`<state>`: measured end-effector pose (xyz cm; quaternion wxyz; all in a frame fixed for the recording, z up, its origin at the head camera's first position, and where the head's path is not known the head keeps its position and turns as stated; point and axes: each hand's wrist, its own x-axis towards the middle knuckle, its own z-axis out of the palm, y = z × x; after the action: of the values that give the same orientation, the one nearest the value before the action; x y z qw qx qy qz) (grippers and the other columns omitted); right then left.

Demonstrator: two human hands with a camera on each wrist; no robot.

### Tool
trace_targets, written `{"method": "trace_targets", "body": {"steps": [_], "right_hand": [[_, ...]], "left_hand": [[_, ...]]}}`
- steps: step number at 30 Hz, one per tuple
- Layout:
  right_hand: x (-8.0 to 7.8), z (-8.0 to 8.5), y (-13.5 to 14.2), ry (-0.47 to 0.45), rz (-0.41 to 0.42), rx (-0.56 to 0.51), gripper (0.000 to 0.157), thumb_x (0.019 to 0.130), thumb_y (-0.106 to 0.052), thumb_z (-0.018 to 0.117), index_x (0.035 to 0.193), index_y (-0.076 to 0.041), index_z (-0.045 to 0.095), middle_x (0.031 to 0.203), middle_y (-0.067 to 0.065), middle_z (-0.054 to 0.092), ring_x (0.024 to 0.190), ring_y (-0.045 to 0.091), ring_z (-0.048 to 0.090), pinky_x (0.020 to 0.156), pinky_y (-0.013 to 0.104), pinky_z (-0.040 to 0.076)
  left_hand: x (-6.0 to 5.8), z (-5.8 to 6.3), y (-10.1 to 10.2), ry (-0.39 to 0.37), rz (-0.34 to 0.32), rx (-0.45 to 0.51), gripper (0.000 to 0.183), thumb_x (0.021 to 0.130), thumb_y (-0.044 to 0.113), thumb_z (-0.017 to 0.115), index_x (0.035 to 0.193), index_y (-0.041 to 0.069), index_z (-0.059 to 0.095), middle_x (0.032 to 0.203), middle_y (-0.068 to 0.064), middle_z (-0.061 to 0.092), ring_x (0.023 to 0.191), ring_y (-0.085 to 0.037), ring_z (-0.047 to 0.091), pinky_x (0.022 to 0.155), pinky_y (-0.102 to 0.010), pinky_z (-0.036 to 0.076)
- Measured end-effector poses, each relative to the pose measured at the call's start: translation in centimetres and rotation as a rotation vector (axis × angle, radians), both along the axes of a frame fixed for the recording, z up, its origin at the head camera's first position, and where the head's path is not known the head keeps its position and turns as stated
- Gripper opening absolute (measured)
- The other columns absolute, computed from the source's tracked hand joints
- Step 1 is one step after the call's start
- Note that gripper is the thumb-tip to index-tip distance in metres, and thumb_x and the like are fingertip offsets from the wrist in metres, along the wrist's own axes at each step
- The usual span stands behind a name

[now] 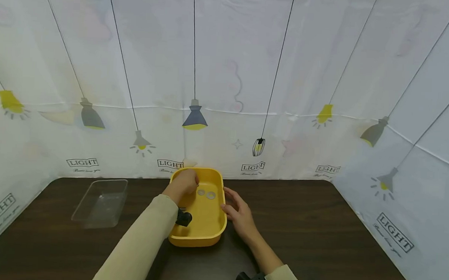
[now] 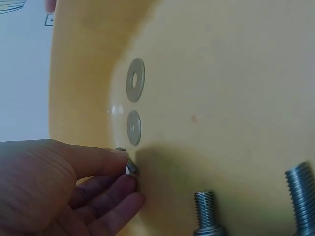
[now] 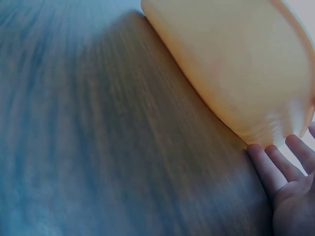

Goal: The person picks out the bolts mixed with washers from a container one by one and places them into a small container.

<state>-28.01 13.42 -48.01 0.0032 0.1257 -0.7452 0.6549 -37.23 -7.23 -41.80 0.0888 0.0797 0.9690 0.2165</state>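
A yellow plastic bin (image 1: pixel 210 216) stands on the table. My left hand (image 1: pixel 185 183) is inside it at the far left. In the left wrist view its thumb and index finger pinch a small metal screw (image 2: pixel 132 167), partly hidden by the fingertips. Two flat washers, a larger one (image 2: pixel 140 88) and a smaller one (image 2: pixel 134 133), lie on the bin floor beside these fingers. Two threaded bolts, one short (image 2: pixel 204 209) and one thicker (image 2: pixel 301 189), show lower in that view. My right hand (image 1: pixel 241 218) touches the bin's right side with relaxed, spread fingers.
A clear plastic tray (image 1: pixel 106 203) sits on the dark wooden table (image 1: pixel 310 235), left of the bin. Behind the table hangs a white sheet (image 1: pixel 224 140) printed with lamps. Black wrist cameras are strapped at both sleeves.
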Motion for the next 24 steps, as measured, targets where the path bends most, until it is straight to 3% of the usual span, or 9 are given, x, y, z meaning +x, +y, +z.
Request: {"method": "trace_targets", "body": {"steps": [3,10,24], "right_hand": [[0.03,0.03,-0.14,0.005,-0.007,0.005,0.052,0.099,-0.012,0.059,0.15,-0.018,0.048,0.152,0.013,0.052,0.128,0.037,0.06,0.087,0.04,0.061],[-0.04,-0.11,-0.16,0.004,-0.014,0.007,0.052,0.099,-0.012,0.059,0.149,-0.018,0.048,0.151,0.014,0.052,0.127,0.037,0.06,0.087,0.041,0.061],[-0.04,-0.02,-0.26,0.004,-0.014,0.017,0.052,0.099,-0.013,0.059,0.15,-0.018,0.047,0.152,0.013,0.052,0.13,0.035,0.059,0.089,0.044,0.06]], "left_hand": [[0.14,0.08,-0.1,0.015,-0.003,0.001,0.016,0.098,0.007,0.059,0.093,0.0,0.072,0.087,-0.011,0.064,0.078,-0.021,0.053,0.071,-0.029,0.044],[0.2,-0.25,-0.11,0.058,-0.022,0.001,0.011,0.094,0.009,0.067,0.098,0.004,0.076,0.101,-0.01,0.073,0.086,-0.021,0.062,0.085,-0.034,0.054],[-0.2,-0.42,0.37,0.01,-0.074,0.043,0.019,0.09,-0.003,0.062,0.101,0.005,0.075,0.099,-0.009,0.072,0.083,-0.02,0.06,0.073,-0.027,0.05]]}}
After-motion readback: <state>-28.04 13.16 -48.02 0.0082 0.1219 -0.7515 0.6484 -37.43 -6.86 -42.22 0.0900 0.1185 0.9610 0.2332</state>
